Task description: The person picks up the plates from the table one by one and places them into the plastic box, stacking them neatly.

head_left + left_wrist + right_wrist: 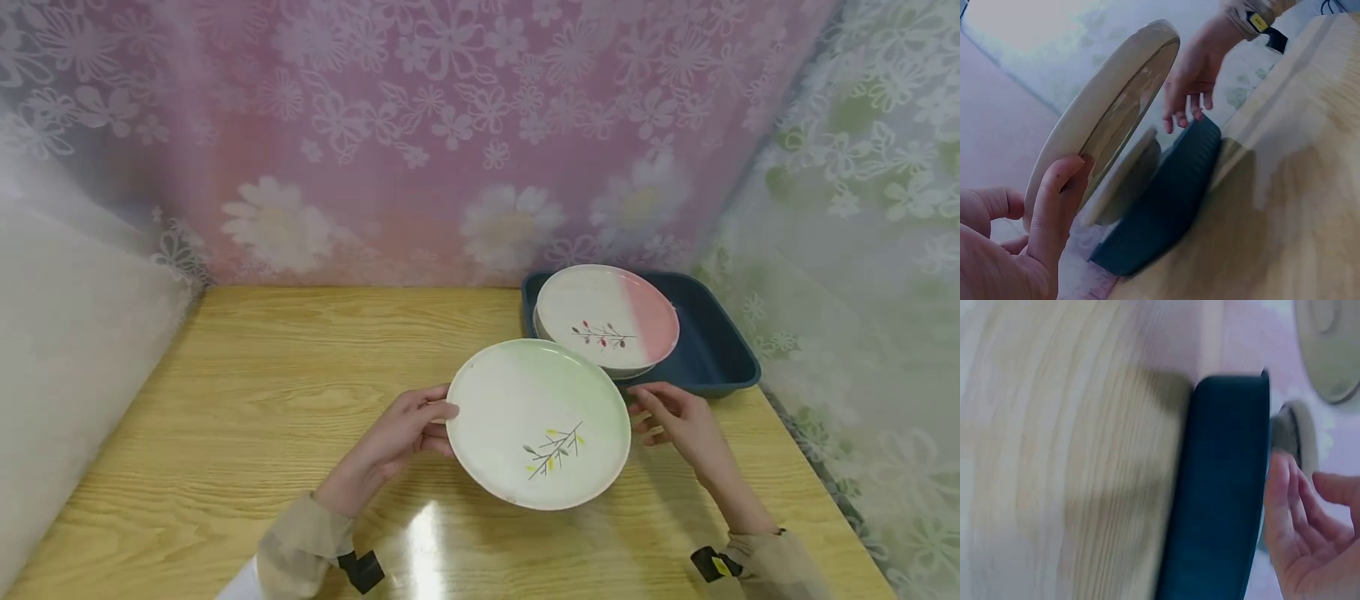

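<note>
A round plate [510, 408], white shading to pale green with a yellow-leaved sprig, is held up above the table, in front of the dark blue tray [708, 342]. My left hand [401, 433] grips its left rim, thumb on the upper face and fingers beneath. Near the plate's right edge is my right hand [686, 429], its fingers loosely bent; the left wrist view shows this hand [1194, 78] apart from the plate. Inside the tray, on the left, sits a white-and-pink plate [592, 312] with a red-leaved sprig, on top of at least one more plate.
The wooden table [300, 375] extends to the left and front of the tray. Behind it hangs a pink flowered curtain [420, 150]. A pale flowered curtain [862, 292] runs along the right side, and a whitish cloth [67, 333] along the left.
</note>
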Motion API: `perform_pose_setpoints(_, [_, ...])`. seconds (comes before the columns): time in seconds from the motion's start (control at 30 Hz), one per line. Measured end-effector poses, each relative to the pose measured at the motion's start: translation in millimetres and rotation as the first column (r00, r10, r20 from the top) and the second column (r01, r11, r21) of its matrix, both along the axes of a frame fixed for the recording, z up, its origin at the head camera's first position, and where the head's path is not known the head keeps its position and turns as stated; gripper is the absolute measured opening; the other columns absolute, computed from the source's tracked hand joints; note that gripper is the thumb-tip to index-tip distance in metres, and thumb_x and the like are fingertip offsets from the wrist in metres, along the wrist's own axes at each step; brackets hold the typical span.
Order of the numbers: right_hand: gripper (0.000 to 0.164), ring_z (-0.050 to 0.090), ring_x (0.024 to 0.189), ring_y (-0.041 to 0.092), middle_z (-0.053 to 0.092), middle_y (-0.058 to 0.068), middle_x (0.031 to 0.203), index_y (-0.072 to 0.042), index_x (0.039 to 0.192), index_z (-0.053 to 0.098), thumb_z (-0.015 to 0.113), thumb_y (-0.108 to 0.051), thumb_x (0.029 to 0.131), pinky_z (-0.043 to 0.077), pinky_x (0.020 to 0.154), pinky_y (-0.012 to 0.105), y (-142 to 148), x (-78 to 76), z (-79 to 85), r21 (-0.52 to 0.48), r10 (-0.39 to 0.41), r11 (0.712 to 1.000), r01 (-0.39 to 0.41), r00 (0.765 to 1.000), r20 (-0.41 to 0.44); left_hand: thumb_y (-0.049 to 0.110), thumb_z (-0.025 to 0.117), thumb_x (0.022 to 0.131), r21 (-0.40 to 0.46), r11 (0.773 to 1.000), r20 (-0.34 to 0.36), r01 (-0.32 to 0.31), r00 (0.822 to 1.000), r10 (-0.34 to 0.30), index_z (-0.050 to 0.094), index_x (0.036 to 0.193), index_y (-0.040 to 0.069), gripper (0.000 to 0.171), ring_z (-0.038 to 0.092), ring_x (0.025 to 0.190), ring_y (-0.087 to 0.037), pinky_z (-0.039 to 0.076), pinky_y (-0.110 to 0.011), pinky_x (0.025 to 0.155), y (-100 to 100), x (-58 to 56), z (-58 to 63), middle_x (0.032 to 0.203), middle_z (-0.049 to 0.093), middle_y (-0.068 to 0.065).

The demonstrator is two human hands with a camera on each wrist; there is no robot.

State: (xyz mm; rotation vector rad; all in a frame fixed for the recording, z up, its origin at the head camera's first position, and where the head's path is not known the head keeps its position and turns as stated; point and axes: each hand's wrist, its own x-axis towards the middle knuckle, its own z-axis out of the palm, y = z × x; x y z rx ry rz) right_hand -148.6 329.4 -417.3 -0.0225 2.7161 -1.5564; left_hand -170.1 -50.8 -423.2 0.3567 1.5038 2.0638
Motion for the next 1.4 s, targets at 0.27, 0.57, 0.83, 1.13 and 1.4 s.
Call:
perform_pose_setpoints(0.27, [0.032,0.057,0.083,0.002,0.064,0.011,0.103,-0.007,0.114,0.062,0.062,-0.026,0.089,0.045,0.067,0.009,32,-14.5,-3.8,0.266,-0.230,0.913,0.309,0.929,-0.290,0.010,0.051,0.093,0.026,0.992,0.017,-0.121,0.993,0.120,0.047,0.133,0.004,0.040,0.068,0.073,-0.019,0.056,-0.029,0.064,23,-32.8,37.9,0.099,0.065,-0.012])
perform_pose_setpoints(0.57, [0.038,0.049,0.113,0.037,0.056,0.019,0.120,-0.004,0.125,0.053,0.060,-0.013,0.089,0.042,0.089,0.048,53,-29.8,-6.5,0.275,-0.293,0.891,0.362,0.920,-0.261,0.007,0.053,0.091,0.058,0.975,0.064,-0.216,0.975,0.212,0.052,0.128,0.006,0.036,0.068,0.073,-0.020,0.056,-0.032,0.068,80,-75.7,56.7,0.107,0.062,-0.018])
perform_pose_setpoints(0.83, [0.039,0.049,0.114,0.034,0.058,0.017,0.118,-0.009,0.126,0.054,0.062,-0.017,0.089,0.038,0.073,0.023,62,-33.2,-11.1,0.281,-0.270,0.903,0.325,0.938,-0.218,0.004,0.050,0.090,0.036,0.974,0.079,-0.224,0.972,0.220,0.049,0.131,0.004,0.041,0.067,0.066,-0.021,0.056,-0.033,0.068,121,-99.4,55.4,0.102,0.062,-0.021])
perform_pose_setpoints(1.13, [0.031,0.047,0.117,0.033,0.059,0.015,0.118,-0.008,0.119,0.058,0.060,-0.016,0.090,0.041,0.089,0.048,58,-35.9,-16.4,0.255,-0.289,0.907,0.337,0.935,-0.206,0.004,0.048,0.090,0.001,0.976,0.051,-0.216,0.975,0.216,0.046,0.134,0.006,0.044,0.065,0.056,-0.018,0.056,-0.027,0.062,137,-108.1,46.8,0.091,0.065,-0.022])
perform_pose_setpoints(1.4, [0.028,0.044,0.121,0.037,0.058,0.016,0.118,-0.007,0.116,0.060,0.060,-0.016,0.090,0.035,0.097,0.053,58,-36.2,-16.6,0.244,-0.288,0.912,0.330,0.938,-0.193,0.003,0.046,0.091,-0.005,0.977,0.041,-0.212,0.976,0.212,0.047,0.133,0.004,0.042,0.066,0.057,-0.020,0.056,-0.029,0.061,145,-112.4,39.8,0.097,0.064,-0.026])
